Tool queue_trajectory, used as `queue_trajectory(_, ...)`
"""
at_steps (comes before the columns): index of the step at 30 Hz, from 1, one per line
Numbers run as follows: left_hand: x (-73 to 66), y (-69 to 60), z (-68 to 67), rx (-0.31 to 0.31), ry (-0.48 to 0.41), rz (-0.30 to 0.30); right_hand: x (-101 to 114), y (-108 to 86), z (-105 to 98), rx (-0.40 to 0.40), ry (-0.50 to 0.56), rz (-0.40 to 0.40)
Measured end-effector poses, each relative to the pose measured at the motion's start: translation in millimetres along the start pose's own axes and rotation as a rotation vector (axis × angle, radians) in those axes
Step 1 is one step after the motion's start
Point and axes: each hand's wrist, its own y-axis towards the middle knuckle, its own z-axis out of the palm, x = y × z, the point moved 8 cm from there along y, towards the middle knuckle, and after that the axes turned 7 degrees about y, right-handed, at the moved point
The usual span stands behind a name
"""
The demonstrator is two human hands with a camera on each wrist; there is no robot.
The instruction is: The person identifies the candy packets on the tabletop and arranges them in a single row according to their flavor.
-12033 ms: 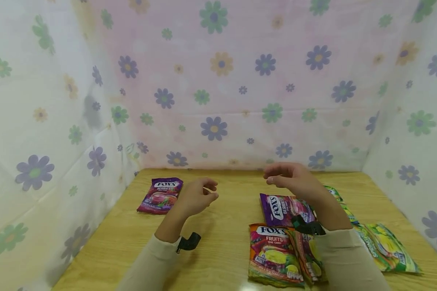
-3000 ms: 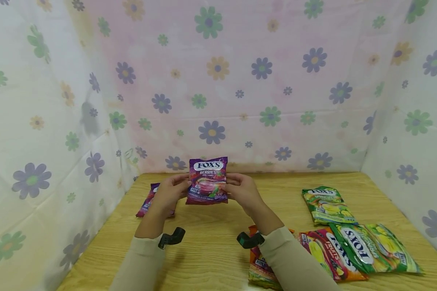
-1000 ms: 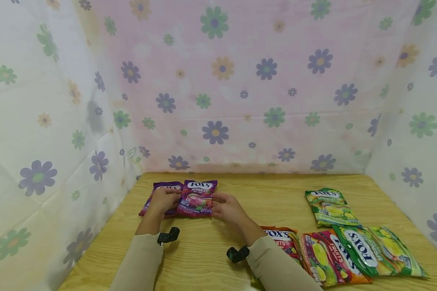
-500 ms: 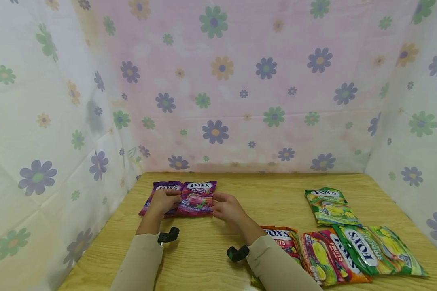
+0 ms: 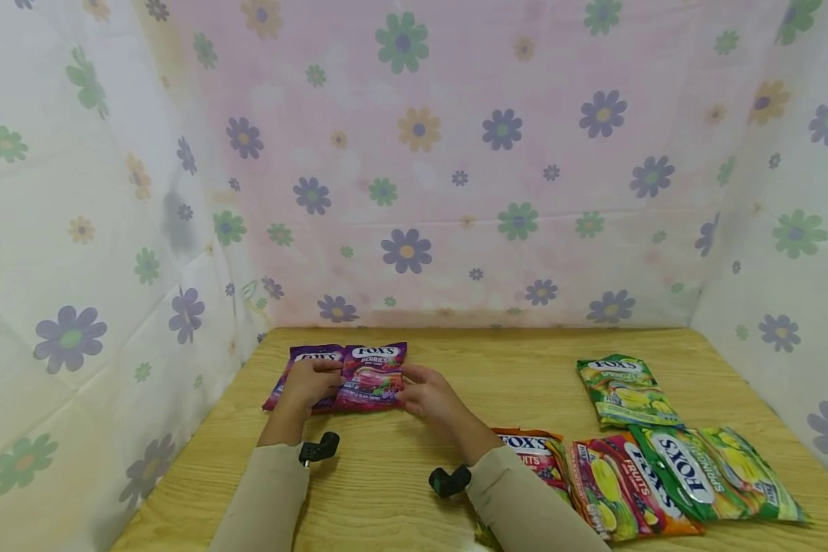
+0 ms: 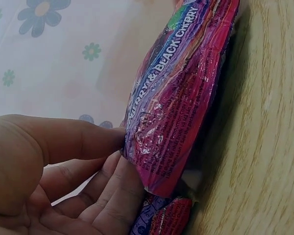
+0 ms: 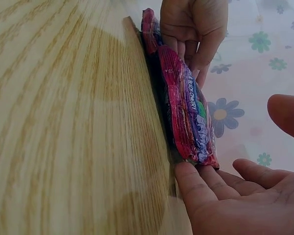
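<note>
Between hands point(image 5: 310, 381) point(image 5: 433, 394), glossy crinkled packet point(image 5: 371, 377)

Pale pink fabric back wall point(image 5: 448, 92) printed with purple, green, orange flowers point(image 5: 406, 251); horizontal crease. Whitish floral fabric left wall point(image 5: 103, 238), blurred grey shadow point(image 5: 178, 226) on it; similar right wall point(image 5: 766, 280). Light-brown wood-grain tabletop point(image 5: 379, 483).

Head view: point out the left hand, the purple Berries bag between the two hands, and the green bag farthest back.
Left hand point(image 5: 307, 385), head view: back of the hand.
Purple Berries bag point(image 5: 371, 379), head view: middle of its printed front.
Farthest-back green bag point(image 5: 628, 392), head view: centre of its front.
</note>
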Motion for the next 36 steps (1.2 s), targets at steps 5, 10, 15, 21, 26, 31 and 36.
queue_trajectory(5, 1.4, 0.9, -1.8, -0.018, 0.019, 0.008, -0.8, 0.4, 1.4, 0.008, -0.002, 0.000)
queue_trajectory(10, 1.3, 1.2, -3.2, -0.030, 0.034, 0.034, -2.9, 1.8, 2.6, 0.018, -0.003, 0.007)
queue_trajectory(15, 3.2, 3.5, -3.5, -0.033, 0.039, 0.028, -4.6, 3.2, 2.9, 0.028, -0.005, 0.018)
queue_trajectory(21, 0.4, 4.2, -4.4, -0.042, 0.113, 0.037, -6.2, 2.5, 2.8, 0.035, -0.014, 0.025)
queue_trajectory(26, -6.1, 2.5, -6.8, -0.076, 0.256, 0.067, -7.1, 1.0, 3.4, 0.043, -0.023, 0.030)
queue_trajectory(31, -10.8, 1.2, -7.4, -0.095, 0.287, 0.075, -6.8, -0.1, 4.8, 0.049, -0.031, 0.030)
queue_trajectory(36, -11.3, 0.3, -7.2, -0.099, 0.285, 0.061, -6.5, -0.6, 6.6, 0.056, -0.049, 0.025)
